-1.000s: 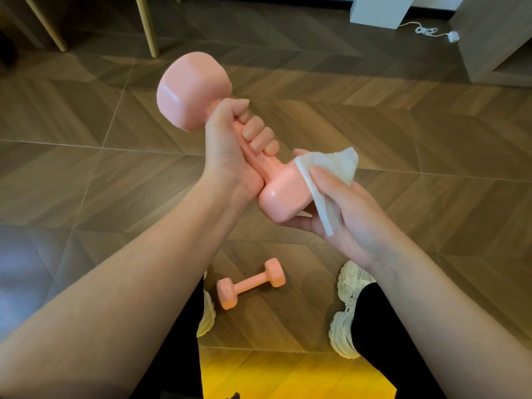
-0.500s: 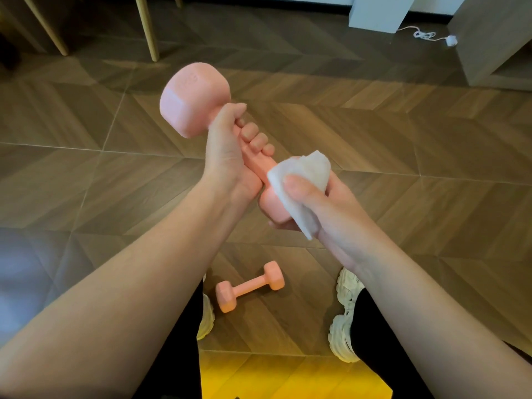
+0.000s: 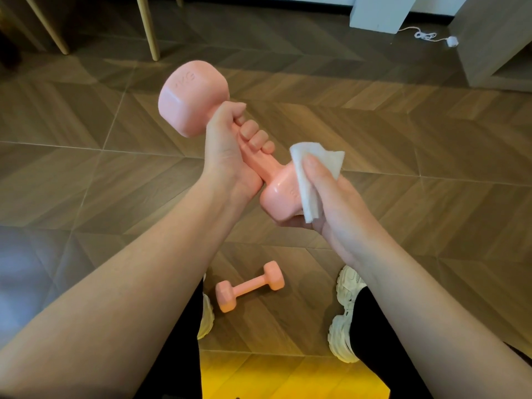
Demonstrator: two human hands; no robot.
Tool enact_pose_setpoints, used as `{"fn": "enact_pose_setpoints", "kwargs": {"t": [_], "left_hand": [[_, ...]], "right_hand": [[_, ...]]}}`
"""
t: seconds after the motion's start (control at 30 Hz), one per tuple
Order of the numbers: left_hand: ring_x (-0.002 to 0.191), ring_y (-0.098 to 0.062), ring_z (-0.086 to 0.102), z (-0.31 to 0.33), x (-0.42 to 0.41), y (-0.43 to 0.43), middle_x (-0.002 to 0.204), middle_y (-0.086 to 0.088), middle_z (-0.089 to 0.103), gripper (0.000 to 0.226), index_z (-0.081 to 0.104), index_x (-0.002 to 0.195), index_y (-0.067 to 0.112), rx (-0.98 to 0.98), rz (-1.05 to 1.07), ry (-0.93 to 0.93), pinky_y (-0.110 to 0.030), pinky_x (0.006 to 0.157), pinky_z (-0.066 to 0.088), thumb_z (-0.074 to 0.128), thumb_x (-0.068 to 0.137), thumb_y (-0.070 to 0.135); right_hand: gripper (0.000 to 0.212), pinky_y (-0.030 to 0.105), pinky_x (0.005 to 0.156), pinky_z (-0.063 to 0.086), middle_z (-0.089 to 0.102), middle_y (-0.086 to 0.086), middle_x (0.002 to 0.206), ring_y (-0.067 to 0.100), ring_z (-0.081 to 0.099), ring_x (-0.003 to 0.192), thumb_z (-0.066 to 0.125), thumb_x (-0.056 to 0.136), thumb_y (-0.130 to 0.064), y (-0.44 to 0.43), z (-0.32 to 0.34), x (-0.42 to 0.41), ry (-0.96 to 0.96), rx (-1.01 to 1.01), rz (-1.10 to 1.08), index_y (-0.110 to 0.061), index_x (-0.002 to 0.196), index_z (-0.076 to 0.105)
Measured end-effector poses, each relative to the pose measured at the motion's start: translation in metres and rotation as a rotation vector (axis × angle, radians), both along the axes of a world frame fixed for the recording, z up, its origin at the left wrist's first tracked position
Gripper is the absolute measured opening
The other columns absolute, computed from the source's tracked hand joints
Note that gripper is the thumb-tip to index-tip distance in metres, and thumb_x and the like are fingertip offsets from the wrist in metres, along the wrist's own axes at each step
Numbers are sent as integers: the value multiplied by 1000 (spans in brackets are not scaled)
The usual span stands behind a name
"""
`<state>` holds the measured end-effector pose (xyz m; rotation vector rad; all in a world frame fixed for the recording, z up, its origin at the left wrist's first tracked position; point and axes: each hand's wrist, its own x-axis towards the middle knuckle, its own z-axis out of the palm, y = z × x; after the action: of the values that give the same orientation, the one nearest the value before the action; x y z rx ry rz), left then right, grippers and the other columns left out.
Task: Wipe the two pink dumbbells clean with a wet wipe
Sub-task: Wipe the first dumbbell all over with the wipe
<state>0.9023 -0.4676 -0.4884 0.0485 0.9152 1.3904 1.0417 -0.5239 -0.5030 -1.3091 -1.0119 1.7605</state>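
Observation:
My left hand (image 3: pixel 227 156) grips the handle of a pink dumbbell (image 3: pixel 191 96), held up slanted with one head at upper left and the other at lower right. My right hand (image 3: pixel 331 203) cups that lower head and presses a white wet wipe (image 3: pixel 312 174) against its right side with the thumb. A second pink dumbbell (image 3: pixel 249 286) lies on the wooden floor between my feet, untouched.
White sneakers (image 3: pixel 344 312) stand on the herringbone floor on either side of the lying dumbbell. Wooden chair legs (image 3: pixel 146 27) are at the back left. A white block (image 3: pixel 380 12), a white cable (image 3: pixel 431 36) and a wooden cabinet (image 3: pixel 495 38) sit at the back right.
The right hand with the wipe slid over the lower head toward the handle, then back to its right side. The held dumbbell shifted slightly lower. The floor dumbbell has not moved.

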Motion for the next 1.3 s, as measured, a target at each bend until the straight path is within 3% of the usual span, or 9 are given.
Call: {"fn": "enact_pose_setpoints", "kwargs": {"t": [0.07,0.27,0.47,0.67,0.8,0.87,1.0,1.17,1.3], "left_hand": [[42,-10,25,1,-1,1,47,7,27,34,35,60,20,1,7,-4,-23,43,29,49,91,14],[41,-10,24,0,1,-2,46,7,25,35,34,60,20,-6,-14,0,-23,42,28,48,92,15],[42,-10,26,0,2,0,48,6,27,34,36,59,20,-4,-6,3,-23,43,29,48,91,14],[40,-10,24,-2,0,-1,46,7,26,35,35,59,20,2,-22,-23,-23,42,28,47,91,15],[41,-9,25,-2,3,-2,48,7,26,34,35,60,20,48,-39,-43,-23,43,29,47,91,15],[42,-9,25,-2,3,-2,48,7,26,34,35,60,20,68,-41,-61,-23,43,30,47,92,15],[43,-10,30,-3,6,-2,50,6,31,31,38,62,18,64,-34,-53,-23,45,32,49,91,16],[45,-10,37,-5,12,-2,53,4,38,30,40,67,19,-6,-52,-16,-24,49,37,57,92,21],[42,-10,29,-5,9,-1,49,6,29,34,37,65,19,-38,-23,2,-23,45,33,56,94,23]], "right_hand": [[51,47,84,60,67,11,111,21,68,100,64,87,-47,0,1,5,66,-15,34,-15,126,55],[50,16,69,53,68,-11,105,-2,68,91,72,73,-42,-6,-1,0,-83,100,56,-32,119,54],[40,51,87,58,69,15,111,22,69,98,56,91,-41,-1,5,4,85,-101,-26,-14,119,59],[53,42,83,60,69,3,106,15,68,96,74,81,-37,-7,4,5,141,-85,27,-19,128,56],[47,43,68,60,70,7,96,20,69,85,58,89,-49,-2,5,2,198,-229,-88,-14,121,59],[53,45,68,60,69,13,102,28,69,88,52,93,-53,-1,5,7,287,-345,-41,-11,126,58],[69,47,76,60,63,23,121,39,64,107,71,77,-43,-3,0,12,370,-336,34,-8,133,53],[65,49,91,57,71,10,116,20,70,101,76,74,-36,-5,-3,9,67,-173,-28,-14,131,55],[62,52,88,58,67,20,122,25,69,100,67,81,-50,-4,0,8,83,-169,-31,-13,130,56]]}}
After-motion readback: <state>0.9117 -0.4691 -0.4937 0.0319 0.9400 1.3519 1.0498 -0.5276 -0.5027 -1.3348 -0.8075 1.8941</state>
